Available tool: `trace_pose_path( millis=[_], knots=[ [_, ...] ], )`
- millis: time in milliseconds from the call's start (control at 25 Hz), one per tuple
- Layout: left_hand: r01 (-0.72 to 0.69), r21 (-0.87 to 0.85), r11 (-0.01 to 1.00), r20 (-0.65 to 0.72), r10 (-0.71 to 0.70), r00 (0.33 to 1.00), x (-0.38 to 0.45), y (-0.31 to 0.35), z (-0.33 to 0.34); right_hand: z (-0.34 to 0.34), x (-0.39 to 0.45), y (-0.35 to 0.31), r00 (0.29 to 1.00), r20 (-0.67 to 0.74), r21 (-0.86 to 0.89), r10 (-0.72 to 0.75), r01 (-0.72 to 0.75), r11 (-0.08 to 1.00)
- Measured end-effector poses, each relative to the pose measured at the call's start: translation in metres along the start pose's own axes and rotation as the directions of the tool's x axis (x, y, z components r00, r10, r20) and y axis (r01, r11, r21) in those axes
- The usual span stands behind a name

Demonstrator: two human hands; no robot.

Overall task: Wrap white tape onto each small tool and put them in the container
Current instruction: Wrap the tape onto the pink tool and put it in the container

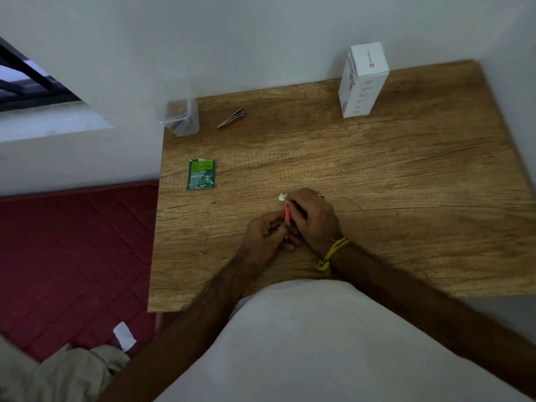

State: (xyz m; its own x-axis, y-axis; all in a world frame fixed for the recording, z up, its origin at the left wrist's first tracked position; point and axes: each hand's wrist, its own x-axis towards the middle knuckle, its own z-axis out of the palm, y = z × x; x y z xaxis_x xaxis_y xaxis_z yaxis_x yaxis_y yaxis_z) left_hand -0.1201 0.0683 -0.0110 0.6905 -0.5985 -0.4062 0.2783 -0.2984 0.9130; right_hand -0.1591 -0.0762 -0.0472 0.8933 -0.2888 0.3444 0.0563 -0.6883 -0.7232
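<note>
A small pink tool (287, 213) stands nearly upright between the two hands above the table (377, 175), toward its near edge. The left hand (268, 232) holds its lower end, fingers curled round it and the knuckles resting low over the wood. The right hand (311, 217) closes over the upper end from the right, fingertips pinching there, and a scrap of white tape (282, 197) shows at the tip of the tool just past those fingers. Something dark sits under the right palm, too hidden to tell what it is. A yellow thread band (330, 255) circles the right wrist. Taking the pink tool as the mark: well to its left and a little farther off lies a green sachet (201, 174), flat on the wood with its top edge torn. Beyond that, at the far left corner of the table against the wall, stands a clear plastic container (181, 117), open at the top. Just to the right of the container lies a metal nail clipper (231, 118), slanted. Far beyond the tool and to its right, near the back wall, a white carton (362, 79) stands upright. Off the table's left edge is a red quilted mattress (72, 256), with a white slip (124, 335) and some beige cloth (69, 372) at its near end.
</note>
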Motion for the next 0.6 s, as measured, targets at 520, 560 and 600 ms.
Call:
trace_pose_path(
  millis=[520, 560, 600],
  knots=[
    [-0.024, -0.049, 0.999, 0.022, 0.025, 0.999, 0.0007, -0.0004, -0.0020, -0.0011, -0.0023, -0.0036, 0.998, 0.058, -0.088, -0.018, 0.023, 0.996],
    [-0.025, -0.050, 0.998, 0.022, 0.026, 0.999, 0.0009, -0.0001, -0.0024, -0.0012, -0.0022, -0.0033, 0.999, 0.048, -0.077, -0.002, 0.005, 0.997],
    [-0.027, -0.053, 0.998, 0.020, 0.028, 0.999, 0.0010, -0.0002, -0.0028, -0.0012, -0.0014, -0.0029, 0.999, 0.045, -0.065, 0.004, -0.001, 0.998]
  ],
)
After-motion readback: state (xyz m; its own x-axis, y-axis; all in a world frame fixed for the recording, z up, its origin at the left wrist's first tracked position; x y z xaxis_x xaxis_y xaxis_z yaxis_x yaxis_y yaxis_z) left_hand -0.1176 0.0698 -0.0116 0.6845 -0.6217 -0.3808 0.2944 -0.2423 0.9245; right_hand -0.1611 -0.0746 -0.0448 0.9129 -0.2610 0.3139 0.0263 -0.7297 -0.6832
